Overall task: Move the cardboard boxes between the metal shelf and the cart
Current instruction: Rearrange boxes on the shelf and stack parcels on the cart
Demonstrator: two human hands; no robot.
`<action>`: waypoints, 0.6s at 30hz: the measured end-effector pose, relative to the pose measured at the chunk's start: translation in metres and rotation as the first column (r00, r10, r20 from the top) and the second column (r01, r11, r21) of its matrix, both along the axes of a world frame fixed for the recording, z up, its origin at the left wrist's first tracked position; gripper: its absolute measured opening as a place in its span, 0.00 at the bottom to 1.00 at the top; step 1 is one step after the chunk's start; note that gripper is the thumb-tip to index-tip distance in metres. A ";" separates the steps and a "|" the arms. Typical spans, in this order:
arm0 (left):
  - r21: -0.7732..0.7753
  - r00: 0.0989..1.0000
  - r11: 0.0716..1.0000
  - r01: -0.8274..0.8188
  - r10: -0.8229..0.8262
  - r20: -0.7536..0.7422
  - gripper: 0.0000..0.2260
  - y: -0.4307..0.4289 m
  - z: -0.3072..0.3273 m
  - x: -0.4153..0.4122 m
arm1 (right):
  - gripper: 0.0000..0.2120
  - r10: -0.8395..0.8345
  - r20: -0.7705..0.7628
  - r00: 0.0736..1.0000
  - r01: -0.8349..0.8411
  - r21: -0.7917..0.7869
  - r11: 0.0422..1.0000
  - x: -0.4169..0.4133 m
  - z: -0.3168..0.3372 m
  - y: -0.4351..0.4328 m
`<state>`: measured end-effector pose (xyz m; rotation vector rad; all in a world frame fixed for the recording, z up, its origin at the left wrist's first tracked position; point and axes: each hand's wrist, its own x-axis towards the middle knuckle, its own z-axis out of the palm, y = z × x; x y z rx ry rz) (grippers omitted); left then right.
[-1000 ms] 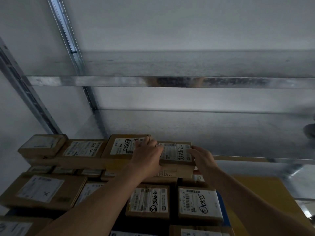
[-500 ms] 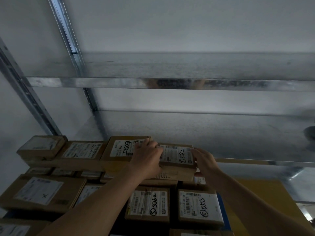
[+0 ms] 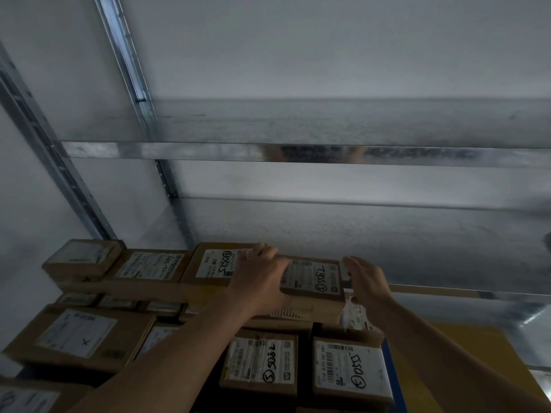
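A small cardboard box [image 3: 316, 278] with a white label marked in black pen lies on top of a stack on the metal shelf [image 3: 372, 234]. My left hand [image 3: 259, 277] covers its left end, fingers reaching over the far edge where it meets a neighbouring labelled box [image 3: 213, 263]. Just off the box's right end is my right hand [image 3: 365, 283], fingers straight and apart, holding nothing. Both forearms reach up from the bottom of the view.
Several more labelled boxes fill the stack: two below [image 3: 262, 365] [image 3: 348, 369], a larger one at left [image 3: 80, 338]. A shelf rail [image 3: 179, 152] crosses above, uprights [image 3: 128, 55] stand at left. A yellow surface [image 3: 477, 341] shows at lower right.
My right hand has come off the box's right end and opened. The box and my left hand sit slightly further back on the stack.
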<state>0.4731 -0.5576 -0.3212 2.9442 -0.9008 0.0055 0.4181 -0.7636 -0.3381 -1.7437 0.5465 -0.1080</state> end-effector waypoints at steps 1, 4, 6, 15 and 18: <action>-0.008 1.000 1.000 -0.011 0.011 0.001 0.32 0.001 0.001 -0.002 | 0.16 0.003 0.037 0.999 -0.002 -0.035 0.999 -0.001 0.002 -0.001; -0.043 0.999 0.998 -0.046 0.047 0.012 0.30 0.007 0.008 -0.008 | 0.16 0.060 0.170 0.984 -0.027 -0.187 0.982 -0.003 0.010 -0.003; -0.072 0.997 0.995 -0.072 0.074 0.022 0.29 0.011 0.015 -0.014 | 0.16 0.127 0.198 0.972 -0.063 -0.303 0.951 -0.004 0.015 -0.003; -0.178 0.976 0.965 -0.191 0.206 0.070 0.34 0.039 0.048 -0.051 | 0.34 0.439 0.261 0.860 -0.158 -0.681 0.715 -0.023 0.057 0.027; -0.173 0.965 0.961 -0.213 0.235 0.115 0.36 0.054 0.058 -0.061 | 0.35 0.511 0.263 0.818 -0.151 -0.759 0.633 -0.033 0.070 0.040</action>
